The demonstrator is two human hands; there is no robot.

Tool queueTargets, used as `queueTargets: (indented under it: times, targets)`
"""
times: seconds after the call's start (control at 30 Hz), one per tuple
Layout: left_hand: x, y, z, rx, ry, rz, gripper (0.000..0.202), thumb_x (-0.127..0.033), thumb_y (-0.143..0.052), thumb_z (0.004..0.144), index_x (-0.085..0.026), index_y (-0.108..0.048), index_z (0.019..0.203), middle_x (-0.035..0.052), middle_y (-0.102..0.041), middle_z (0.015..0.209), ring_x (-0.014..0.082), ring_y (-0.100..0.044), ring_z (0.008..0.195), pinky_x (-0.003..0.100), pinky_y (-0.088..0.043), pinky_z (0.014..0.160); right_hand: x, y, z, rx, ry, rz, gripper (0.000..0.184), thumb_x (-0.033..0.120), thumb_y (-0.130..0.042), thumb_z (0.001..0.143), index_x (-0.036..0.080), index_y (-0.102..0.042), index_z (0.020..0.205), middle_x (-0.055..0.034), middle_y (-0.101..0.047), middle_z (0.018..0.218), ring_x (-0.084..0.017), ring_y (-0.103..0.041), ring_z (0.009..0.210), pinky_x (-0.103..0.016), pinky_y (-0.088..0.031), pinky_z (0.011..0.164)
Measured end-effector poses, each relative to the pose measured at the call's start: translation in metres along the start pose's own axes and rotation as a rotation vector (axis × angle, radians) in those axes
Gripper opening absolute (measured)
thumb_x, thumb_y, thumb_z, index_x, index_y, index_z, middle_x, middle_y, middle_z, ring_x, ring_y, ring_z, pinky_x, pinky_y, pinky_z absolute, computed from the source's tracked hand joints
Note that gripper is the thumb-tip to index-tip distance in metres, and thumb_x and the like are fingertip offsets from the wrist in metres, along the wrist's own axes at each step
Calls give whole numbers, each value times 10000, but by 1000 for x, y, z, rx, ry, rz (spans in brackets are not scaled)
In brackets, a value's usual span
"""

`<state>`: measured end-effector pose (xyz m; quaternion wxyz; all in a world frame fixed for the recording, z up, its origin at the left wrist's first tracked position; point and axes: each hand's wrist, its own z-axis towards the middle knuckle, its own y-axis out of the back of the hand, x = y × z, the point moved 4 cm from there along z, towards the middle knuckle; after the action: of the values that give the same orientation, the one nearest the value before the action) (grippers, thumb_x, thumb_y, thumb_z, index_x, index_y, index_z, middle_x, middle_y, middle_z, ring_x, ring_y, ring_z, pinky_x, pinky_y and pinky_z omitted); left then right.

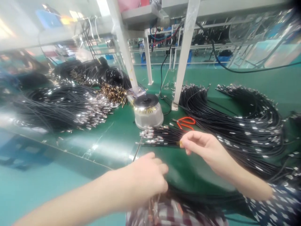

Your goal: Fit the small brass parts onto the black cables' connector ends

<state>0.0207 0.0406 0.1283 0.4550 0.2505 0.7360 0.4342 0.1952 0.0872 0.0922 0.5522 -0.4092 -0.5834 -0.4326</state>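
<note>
My left hand point(147, 177) is closed near the table's front edge around a thin black cable with a metal tip point(138, 147) that sticks up and away from it. My right hand point(202, 146) is curled in a pinch on the near end of a small bundle of black cables point(162, 136), whose silver connectors point left. That bundle lies on the green table point(113, 141), in front of a round white-and-black device point(148, 111).
Orange-handled scissors point(185, 123) lie just beyond my right hand. Large coils of black cables with silver connectors fill the right side point(246, 125) and the left side point(63, 106). White frame posts point(185, 53) stand behind the device. More cables hang over my lap.
</note>
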Motion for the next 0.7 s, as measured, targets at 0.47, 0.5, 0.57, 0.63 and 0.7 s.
queueTargets:
  times: [0.47, 0.5, 0.57, 0.63, 0.7]
  targets:
    - [40, -96, 9, -901, 514, -1664, 244, -366, -735, 768, -129, -686, 797, 2, -637, 560, 91, -519, 453, 213, -380, 482, -20, -13, -5, 20, -96, 115, 248, 391, -710, 805, 171, -637, 716, 18, -586, 633, -104, -500, 574, -246, -410, 612]
    - [36, -101, 11, -912, 519, -1700, 258, -367, -757, 744, -138, -678, 832, -2, -635, 541, 71, -465, 402, 195, -306, 423, -21, -15, -5, 26, -98, 121, 245, 391, -709, 807, 173, -639, 718, 18, -586, 630, -106, -501, 576, -246, -405, 612]
    - [30, -107, 13, -916, 502, -1784, 293, -349, -804, 693, -151, -672, 865, 4, -643, 516, 49, -396, 372, 180, -202, 388, -23, -17, -3, 22, -93, 123, 241, 391, -703, 815, 180, -641, 716, 16, -590, 623, -118, -517, 596, -252, -405, 626]
    - [24, -109, 12, -859, 482, -1828, 304, -338, -826, 667, -148, -687, 860, 26, -665, 516, 29, -333, 360, 179, -156, 389, -22, -19, 1, -7, -74, 127, 236, 389, -692, 826, 186, -643, 715, 5, -631, 665, -119, -537, 603, -264, -420, 669]
    - [19, -110, 11, -780, 484, -1808, 294, -334, -824, 669, -133, -713, 853, 58, -698, 548, 10, -269, 351, 185, -133, 390, -18, -21, 7, -35, -55, 145, 234, 384, -677, 839, 185, -641, 721, -16, -698, 809, -92, -534, 562, -268, -430, 685]
